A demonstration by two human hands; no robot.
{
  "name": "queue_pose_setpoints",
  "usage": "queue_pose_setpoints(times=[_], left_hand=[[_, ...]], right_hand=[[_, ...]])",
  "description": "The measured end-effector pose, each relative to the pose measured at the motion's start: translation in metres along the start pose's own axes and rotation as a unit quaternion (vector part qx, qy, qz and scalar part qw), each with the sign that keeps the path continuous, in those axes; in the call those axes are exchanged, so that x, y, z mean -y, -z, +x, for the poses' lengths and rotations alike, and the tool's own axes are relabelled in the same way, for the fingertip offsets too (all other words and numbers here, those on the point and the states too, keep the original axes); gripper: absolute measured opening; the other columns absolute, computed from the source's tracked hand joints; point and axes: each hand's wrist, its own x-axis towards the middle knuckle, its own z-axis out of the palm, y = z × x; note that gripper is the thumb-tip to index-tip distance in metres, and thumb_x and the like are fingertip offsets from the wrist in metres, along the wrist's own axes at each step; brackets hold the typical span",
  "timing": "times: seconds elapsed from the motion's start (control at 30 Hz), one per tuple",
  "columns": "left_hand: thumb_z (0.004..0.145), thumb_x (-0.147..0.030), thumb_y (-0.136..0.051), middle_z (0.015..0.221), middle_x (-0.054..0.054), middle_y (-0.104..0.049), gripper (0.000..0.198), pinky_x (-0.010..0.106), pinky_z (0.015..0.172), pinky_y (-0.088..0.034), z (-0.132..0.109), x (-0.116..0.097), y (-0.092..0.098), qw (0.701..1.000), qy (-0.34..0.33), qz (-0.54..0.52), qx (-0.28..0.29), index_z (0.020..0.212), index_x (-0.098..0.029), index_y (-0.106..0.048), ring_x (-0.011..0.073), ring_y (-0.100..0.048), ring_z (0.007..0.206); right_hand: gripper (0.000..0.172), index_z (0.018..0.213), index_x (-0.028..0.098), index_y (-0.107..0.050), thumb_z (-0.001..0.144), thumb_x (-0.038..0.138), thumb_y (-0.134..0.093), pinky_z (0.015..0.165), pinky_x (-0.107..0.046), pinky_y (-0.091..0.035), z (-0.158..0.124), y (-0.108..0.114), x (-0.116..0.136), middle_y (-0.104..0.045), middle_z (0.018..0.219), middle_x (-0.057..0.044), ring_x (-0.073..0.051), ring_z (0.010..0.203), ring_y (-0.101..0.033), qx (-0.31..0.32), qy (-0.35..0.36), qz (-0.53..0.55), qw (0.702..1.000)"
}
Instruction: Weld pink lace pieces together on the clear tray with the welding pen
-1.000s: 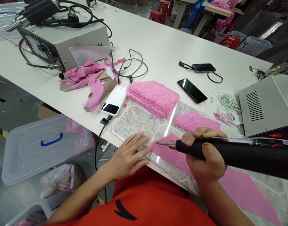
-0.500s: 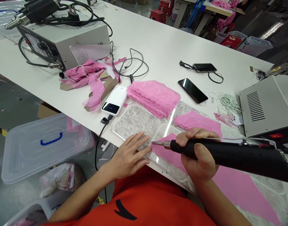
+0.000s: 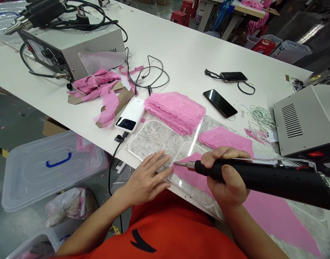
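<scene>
My right hand (image 3: 229, 180) is wrapped around a black handheld ultrasonic welder (image 3: 267, 181) with a pointed metal tip. That tip touches the left corner of a pink fabric piece (image 3: 193, 172), which lies on a clear plastic template (image 3: 181, 181) over grey speckled sheeting. Flat on the template's left part rests my left hand (image 3: 150, 176), fingers stretched out, its fingertips beside the welder's tip at the fabric corner. Just behind lie a small pile of pink lace pieces (image 3: 225, 140) and a thicker stack of pink lace (image 3: 175, 111).
A white power bank (image 3: 130, 114) with cables sits left of the template. Grey control boxes stand at left (image 3: 73, 46) and right (image 3: 306, 118). Two phones (image 3: 220, 103) lie at the back. Pink scraps (image 3: 109, 104) and a lidded plastic bin (image 3: 55, 167) are at left.
The view has shifted very slightly. Both hands, the welder and the fabric hold essentially the same positions.
</scene>
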Motion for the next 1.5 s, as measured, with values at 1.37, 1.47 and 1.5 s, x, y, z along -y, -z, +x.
queue_pose_setpoints(times=[1.37, 1.47, 1.5], left_hand=[[0.097, -0.023, -0.052, 0.125, 0.012, -0.066, 0.023, 0.045, 0.105, -0.047, 0.117, -0.099, -0.083, 0.965, -0.243, -0.07, 0.075, 0.115, -0.012, -0.063, 0.0278, -0.057, 0.125], [0.098, -0.026, -0.051, 0.126, 0.012, -0.065, 0.025, 0.046, 0.105, -0.047, 0.118, -0.101, -0.085, 0.964, -0.239, -0.072, 0.09, 0.117, -0.013, -0.061, 0.0283, -0.056, 0.126], [0.098, -0.026, -0.051, 0.127, 0.012, -0.065, 0.026, 0.046, 0.105, -0.046, 0.118, -0.101, -0.086, 0.964, -0.238, -0.071, 0.093, 0.118, -0.013, -0.061, 0.0284, -0.056, 0.126]], right_hand=[[0.011, 0.079, 0.02, -0.056, 0.069, 0.026, -0.06, 0.054, -0.029, -0.049, -0.013, 0.164, 0.066, -0.054, 0.076, 0.003, -0.009, 0.051, -0.055, -0.266, 0.097, -0.093, 0.955], [0.012, 0.081, 0.021, -0.056, 0.072, 0.027, -0.061, 0.054, -0.03, -0.049, -0.013, 0.163, 0.063, -0.055, 0.078, 0.002, -0.01, 0.052, -0.056, -0.241, 0.095, -0.096, 0.961], [0.012, 0.081, 0.021, -0.056, 0.073, 0.027, -0.061, 0.054, -0.03, -0.049, -0.013, 0.163, 0.063, -0.055, 0.078, 0.002, -0.01, 0.053, -0.056, -0.235, 0.093, -0.096, 0.963]])
